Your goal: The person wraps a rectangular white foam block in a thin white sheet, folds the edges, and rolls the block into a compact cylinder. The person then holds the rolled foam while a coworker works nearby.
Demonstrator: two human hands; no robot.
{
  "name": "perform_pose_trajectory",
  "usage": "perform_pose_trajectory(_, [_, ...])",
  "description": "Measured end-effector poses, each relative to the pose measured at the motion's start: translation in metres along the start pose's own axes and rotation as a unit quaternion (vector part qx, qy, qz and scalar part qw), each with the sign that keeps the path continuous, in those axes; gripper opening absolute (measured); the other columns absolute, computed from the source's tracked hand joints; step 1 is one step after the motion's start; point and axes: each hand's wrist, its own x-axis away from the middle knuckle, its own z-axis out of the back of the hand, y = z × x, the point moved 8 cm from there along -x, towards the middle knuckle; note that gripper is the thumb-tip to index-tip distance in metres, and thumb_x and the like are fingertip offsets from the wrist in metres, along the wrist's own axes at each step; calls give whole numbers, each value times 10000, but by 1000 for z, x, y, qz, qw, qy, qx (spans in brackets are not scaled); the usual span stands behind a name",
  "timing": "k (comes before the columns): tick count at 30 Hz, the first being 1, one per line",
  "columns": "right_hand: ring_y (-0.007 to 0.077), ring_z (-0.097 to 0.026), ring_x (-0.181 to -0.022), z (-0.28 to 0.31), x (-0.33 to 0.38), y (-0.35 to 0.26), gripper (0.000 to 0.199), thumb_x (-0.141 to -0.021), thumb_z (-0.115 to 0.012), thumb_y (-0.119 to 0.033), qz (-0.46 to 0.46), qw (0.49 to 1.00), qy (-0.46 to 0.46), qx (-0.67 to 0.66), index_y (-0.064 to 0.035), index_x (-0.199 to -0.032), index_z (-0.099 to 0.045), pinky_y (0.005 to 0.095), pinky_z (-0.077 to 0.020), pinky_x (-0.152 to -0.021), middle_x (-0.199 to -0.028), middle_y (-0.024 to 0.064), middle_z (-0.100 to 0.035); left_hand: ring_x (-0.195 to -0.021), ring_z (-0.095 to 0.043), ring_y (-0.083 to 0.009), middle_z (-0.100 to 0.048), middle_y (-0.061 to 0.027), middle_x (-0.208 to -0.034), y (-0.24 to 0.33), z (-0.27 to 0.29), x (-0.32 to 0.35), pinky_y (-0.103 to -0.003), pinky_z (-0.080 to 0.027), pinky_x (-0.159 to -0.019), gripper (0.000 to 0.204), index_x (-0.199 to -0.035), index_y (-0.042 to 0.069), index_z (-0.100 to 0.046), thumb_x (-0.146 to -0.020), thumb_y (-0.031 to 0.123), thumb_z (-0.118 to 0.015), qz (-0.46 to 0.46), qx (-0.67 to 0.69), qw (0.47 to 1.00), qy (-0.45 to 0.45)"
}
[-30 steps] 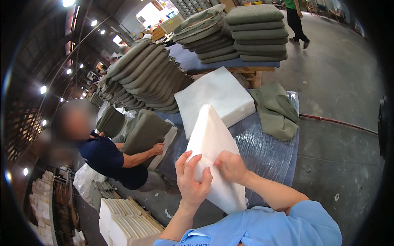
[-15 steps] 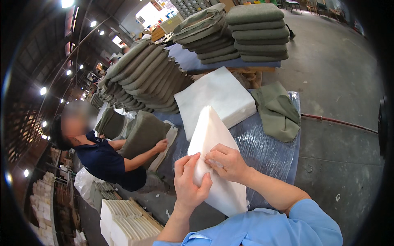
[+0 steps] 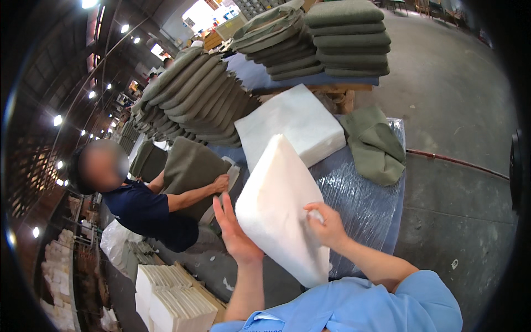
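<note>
Both hands (image 3: 282, 229) clamp the white foam pad (image 3: 279, 210); olive cover (image 3: 376, 145) lies beyond; co-worker (image 3: 146, 210) alongside.

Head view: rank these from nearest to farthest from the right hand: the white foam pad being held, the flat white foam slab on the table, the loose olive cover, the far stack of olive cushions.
From the right hand:
1. White foam pad, touching the hand, tilted on edge.
2. Flat white foam slab, just beyond it on the table.
3. Loose olive cover, crumpled at the table's right side; close to the slab's distance, hard to separate.
4. Stack of olive cushions, far behind.
</note>
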Motion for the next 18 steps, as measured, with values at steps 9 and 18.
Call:
perform_pose_trajectory(9, [355,-663,-1065,-18,-12,-30,432,-840,-596,49,92,993,38,67,-20,-1258,-680,409,-538,-918,-1139,172,-664,-1087,-715,-277,-677,-174,-1278,-153,45,78,-394,-630,-861,478,-1453,10,-515,-1094,324,-500,304,83,947,65])
perform_pose_trajectory(18, [409,-652,-1071,-12,-56,-64,326,-923,-580,-53,-5,996,69,62,33,-1227,-659,437,-519,-959,-1149,233,-650,-977,-753,-262,-723,-151,-1198,-61,-55,-7,-434,-654,-807,514,-1373,8,-590,-1106,421,-441,402,107,908,-54])
